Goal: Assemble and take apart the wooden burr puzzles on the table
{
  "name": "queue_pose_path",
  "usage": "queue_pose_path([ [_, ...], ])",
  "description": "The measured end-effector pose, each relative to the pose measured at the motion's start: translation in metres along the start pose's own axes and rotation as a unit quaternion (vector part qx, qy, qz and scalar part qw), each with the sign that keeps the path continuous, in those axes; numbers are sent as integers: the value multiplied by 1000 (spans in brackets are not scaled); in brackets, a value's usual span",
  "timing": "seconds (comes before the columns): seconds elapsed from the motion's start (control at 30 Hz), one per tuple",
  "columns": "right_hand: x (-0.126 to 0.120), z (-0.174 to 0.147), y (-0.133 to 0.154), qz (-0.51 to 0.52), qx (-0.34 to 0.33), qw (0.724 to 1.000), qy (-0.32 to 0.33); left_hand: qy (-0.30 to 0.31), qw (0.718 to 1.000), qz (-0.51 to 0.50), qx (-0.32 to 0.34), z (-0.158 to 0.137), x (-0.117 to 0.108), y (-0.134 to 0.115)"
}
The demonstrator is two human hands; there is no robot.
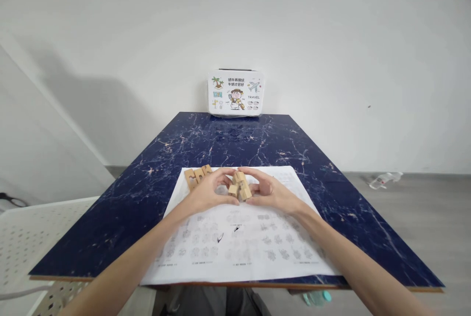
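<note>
Between both hands, above the printed sheet (235,257), is a partly joined wooden burr puzzle (241,184) of light, notched blocks. My left hand (208,192) curls round its left side, thumb at the bottom and fingers at the top. From the right, my right hand (274,193) grips it the same way, with its thumb near the lower corner. Just beyond my left hand lie several loose notched wooden pieces (195,175) on the sheet's upper left, partly covered by that hand. How the held blocks interlock is too small to tell.
The sheet carries small diagrams and lies on a dark blue marble-patterned table (231,142). A white cartoon-printed case (236,94) stands at the far edge against the wall. A white perforated surface (40,237) is at the left; a clear plastic bottle (384,179) lies on the floor.
</note>
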State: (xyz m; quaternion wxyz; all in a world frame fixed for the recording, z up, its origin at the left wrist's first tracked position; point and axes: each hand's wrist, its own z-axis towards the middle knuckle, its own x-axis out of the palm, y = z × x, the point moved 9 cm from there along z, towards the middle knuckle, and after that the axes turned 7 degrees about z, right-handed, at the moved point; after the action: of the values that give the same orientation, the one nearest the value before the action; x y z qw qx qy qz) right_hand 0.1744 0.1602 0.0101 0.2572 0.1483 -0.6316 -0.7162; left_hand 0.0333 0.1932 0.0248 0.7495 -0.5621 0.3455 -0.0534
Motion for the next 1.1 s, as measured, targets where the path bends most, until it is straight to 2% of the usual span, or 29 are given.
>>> queue_pose_path([
  [0.13,-1,-1,-3,-9,7,1000,5,62,998,-16,2,-2,9,-6],
  [0.23,2,-1,-5,-27,13,999,29,106,992,-74,6,-3,16,-7],
  [0.33,9,-2,-6,-33,23,997,68,123,985,-120,-7,-4,19,0],
  [0.53,20,-5,-2,-16,34,992,119,160,978,-134,-21,-9,27,0],
  [0.67,25,-11,-9,-23,82,985,152,204,965,-154,-55,-15,37,0],
  [0.93,35,-14,-11,-26,107,976,189,246,951,-172,-81,-21,46,2],
  [1.1,34,-14,-13,-17,118,977,178,256,942,-204,-71,-20,50,2],
])
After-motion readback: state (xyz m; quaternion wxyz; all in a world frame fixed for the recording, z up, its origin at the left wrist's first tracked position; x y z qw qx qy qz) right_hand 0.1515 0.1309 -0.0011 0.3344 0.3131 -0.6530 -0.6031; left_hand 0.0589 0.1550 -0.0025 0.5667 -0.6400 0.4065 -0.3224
